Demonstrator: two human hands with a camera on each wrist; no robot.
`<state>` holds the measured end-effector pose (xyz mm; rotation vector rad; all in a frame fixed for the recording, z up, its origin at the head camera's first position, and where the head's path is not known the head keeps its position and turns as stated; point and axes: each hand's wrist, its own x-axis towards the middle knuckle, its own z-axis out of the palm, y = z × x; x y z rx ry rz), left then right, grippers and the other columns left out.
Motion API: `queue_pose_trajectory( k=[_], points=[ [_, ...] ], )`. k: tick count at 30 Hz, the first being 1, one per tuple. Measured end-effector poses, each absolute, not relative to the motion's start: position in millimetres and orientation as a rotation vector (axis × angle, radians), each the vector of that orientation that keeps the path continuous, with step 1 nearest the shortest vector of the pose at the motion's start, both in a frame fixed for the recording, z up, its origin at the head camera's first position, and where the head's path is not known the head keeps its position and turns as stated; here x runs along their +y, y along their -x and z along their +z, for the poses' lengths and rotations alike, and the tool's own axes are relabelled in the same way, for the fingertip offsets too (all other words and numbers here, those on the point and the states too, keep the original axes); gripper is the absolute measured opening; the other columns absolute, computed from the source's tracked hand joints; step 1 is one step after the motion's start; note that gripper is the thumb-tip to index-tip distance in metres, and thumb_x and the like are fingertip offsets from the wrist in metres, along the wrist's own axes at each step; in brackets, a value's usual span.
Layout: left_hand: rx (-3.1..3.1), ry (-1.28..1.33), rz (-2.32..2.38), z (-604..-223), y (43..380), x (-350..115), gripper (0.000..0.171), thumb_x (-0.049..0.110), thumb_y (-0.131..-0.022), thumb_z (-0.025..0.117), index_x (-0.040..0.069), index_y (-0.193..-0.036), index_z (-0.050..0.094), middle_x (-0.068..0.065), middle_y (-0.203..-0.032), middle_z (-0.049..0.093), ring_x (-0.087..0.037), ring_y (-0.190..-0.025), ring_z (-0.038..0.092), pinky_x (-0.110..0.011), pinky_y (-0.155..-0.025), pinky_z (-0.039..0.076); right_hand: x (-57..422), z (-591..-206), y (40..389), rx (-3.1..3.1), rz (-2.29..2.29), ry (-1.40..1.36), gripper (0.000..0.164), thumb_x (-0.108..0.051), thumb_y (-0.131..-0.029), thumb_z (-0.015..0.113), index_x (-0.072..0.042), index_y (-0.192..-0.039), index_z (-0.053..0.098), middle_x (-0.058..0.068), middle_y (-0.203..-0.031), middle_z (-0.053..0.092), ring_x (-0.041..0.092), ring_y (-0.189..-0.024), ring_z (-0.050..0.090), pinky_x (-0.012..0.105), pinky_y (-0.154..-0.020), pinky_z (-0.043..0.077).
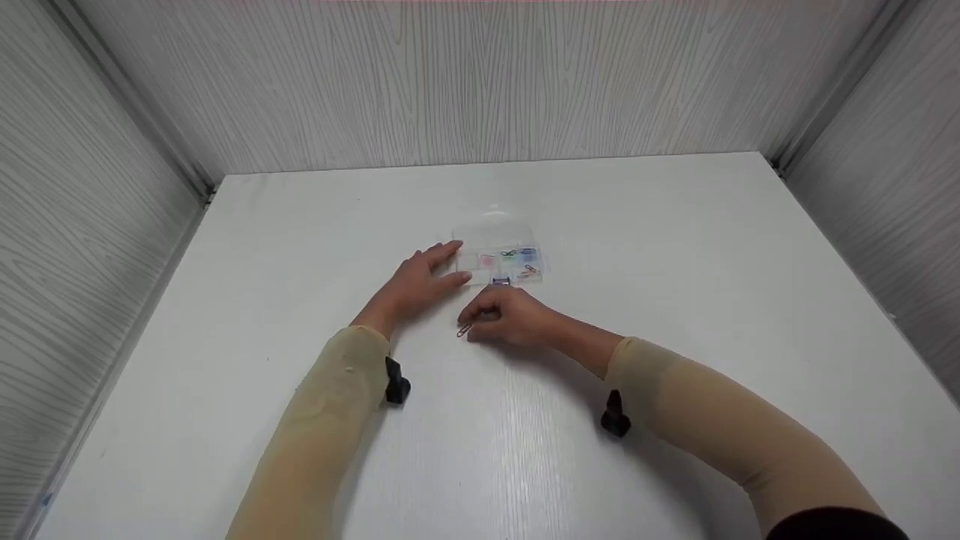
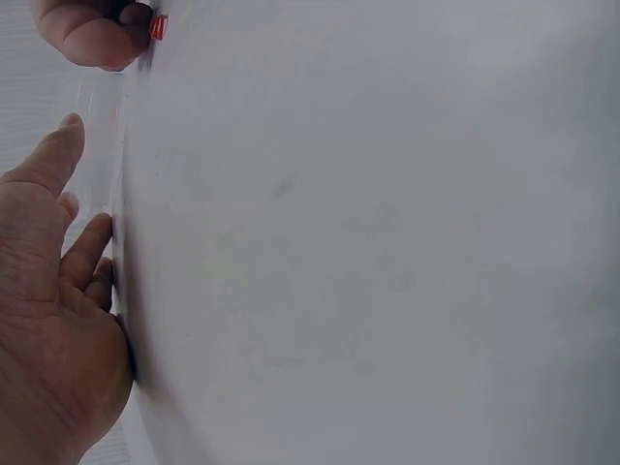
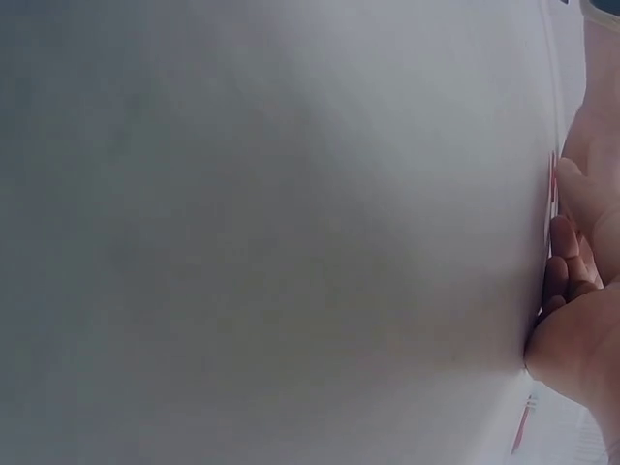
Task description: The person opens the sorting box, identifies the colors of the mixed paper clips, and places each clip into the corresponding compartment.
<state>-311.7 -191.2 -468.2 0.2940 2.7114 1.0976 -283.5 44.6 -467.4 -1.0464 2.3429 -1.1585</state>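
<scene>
A small clear compartment box (image 1: 480, 277) stands near the middle of the table, its transparent lid (image 1: 491, 234) folded back behind it. Green paper clips (image 1: 508, 253), blue clips (image 1: 528, 251) and orange clips (image 1: 529, 271) lie in separate compartments; something pink (image 1: 487, 261) shows in another. My left hand (image 1: 420, 285) rests at the box's left side, thumb and fingers extended at its edge. In front of the box, my right hand (image 1: 514, 316) pinches a reddish paper clip (image 1: 464, 330) at its fingertips, low over the table. The left wrist view also shows this red clip (image 2: 158, 27).
The white tabletop (image 1: 480, 450) spreads around both forearms. Pale wood-grain panels (image 1: 480, 82) enclose it at the back and both sides. A small blue-purple piece (image 1: 501, 281) shows at the box's front edge, partly behind the right hand.
</scene>
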Motion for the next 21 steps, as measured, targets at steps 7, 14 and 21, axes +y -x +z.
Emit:
queue_pose_trajectory(
  k=[7,14,21],
  points=[
    [2.711,-0.299,1.087,-468.5,313.8,-191.5,0.076,0.061,-0.101,0.062,0.035,-0.168,0.035,-0.006,-0.175,0.024,-0.037,-0.162,0.010,-0.057,-0.129,0.012,42.8,-470.1,282.2,2.368,-1.166,1.132,0.016,-0.009,-0.094,0.082,-0.011,-0.110,0.084,-0.002,-0.105,0.075,0.017,-0.106,0.062,0.033,-0.094,0.048],
    [2.709,-0.288,1.103,-469.0,313.1,-191.5,0.076,0.061,-0.101,0.062,0.036,-0.167,0.035,-0.005,-0.175,0.024,-0.038,-0.162,0.009,-0.058,-0.128,0.011,41.9,-469.6,280.5,2.409,-1.139,1.115,0.010,-0.011,-0.094,0.082,-0.014,-0.104,0.086,-0.003,-0.102,0.073,0.015,-0.105,0.061,0.033,-0.092,0.048],
    [2.715,-0.288,1.095,-468.9,312.2,-190.4,0.076,0.062,-0.101,0.062,0.035,-0.167,0.035,-0.005,-0.175,0.024,-0.038,-0.162,0.009,-0.058,-0.128,0.011,41.5,-470.4,280.3,2.421,-1.126,1.118,0.006,-0.013,-0.095,0.082,-0.015,-0.099,0.086,-0.005,-0.098,0.073,0.014,-0.102,0.061,0.031,-0.089,0.046]
  ],
)
